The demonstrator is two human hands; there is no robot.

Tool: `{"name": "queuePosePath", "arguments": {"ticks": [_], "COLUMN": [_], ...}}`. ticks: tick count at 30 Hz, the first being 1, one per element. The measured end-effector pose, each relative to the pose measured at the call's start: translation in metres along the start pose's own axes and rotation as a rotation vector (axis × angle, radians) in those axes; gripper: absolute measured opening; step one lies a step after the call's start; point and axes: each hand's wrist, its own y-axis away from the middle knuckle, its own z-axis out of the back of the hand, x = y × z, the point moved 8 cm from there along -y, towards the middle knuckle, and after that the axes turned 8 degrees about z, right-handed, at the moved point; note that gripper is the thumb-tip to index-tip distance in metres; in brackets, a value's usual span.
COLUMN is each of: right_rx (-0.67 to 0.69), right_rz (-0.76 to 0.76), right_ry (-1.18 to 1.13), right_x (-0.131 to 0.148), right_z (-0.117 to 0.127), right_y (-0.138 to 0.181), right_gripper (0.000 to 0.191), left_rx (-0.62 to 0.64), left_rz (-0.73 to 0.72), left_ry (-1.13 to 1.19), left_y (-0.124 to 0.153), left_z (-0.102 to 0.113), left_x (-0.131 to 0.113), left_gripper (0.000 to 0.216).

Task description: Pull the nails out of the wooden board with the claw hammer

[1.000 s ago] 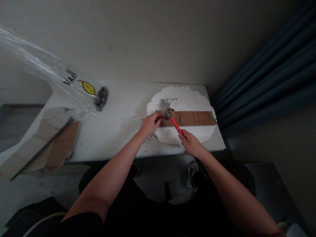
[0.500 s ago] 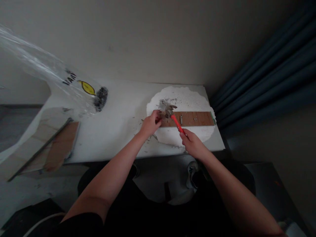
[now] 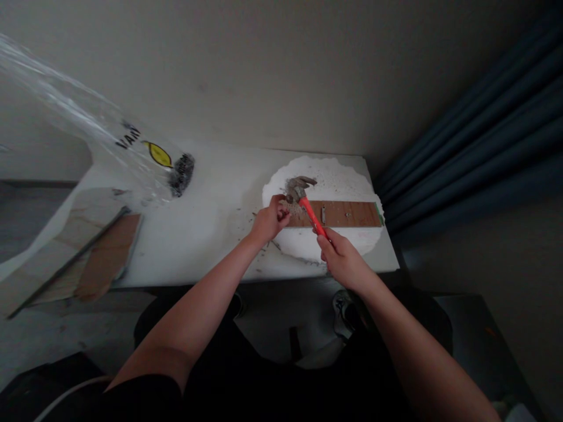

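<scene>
Take the brown board (image 3: pixel 360 215) as your landmark: it lies with its long axis running left to right across the pale, ragged-edged sheet (image 3: pixel 343 243). Your right hand (image 3: pixel 342 253) is wrapped around the hammer (image 3: pixel 310 211), gripping the lower part of its red handle on the near side of the board. From that grip the hammer slants away and to the left, crossing the board obliquely, so its head shows at the board's far edge, towards the left end. Your left hand (image 3: pixel 266 225) is at that same left end, fingers bent and thumb close to them; whether they pinch anything, you cannot tell. Of your two hands, the left is nearer the hammer's head, its fingertips just beside it; whether head and board touch is unclear.
</scene>
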Motion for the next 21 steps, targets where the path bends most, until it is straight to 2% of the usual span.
{"name": "queuePosePath", "arguments": {"ticks": [7, 11, 21], "right_rx": [-0.028, 0.008, -0.002], "right_rz": [0.005, -0.015, -0.010], "right_ry": [-0.001, 0.034, 0.010], "right_x": [-0.0010, -0.0032, -0.0063], "right_z": [-0.0013, -0.0029, -0.0054], "right_y": [-0.0030, -0.0033, 0.0004], "right_gripper": [0.036, 0.034, 0.037], "left_rx": [0.011, 0.003, -0.006], "left_rz": [-0.010, -0.004, 0.005], "left_ry": [-0.016, 0.000, -0.013], "left_y": [-0.0005, -0.0006, -0.0004], "left_z": [-0.0011, 0.0002, -0.0007], "left_x": [-0.0010, -0.0023, -0.0012], "left_gripper": [0.051, 0.051, 0.048]}}
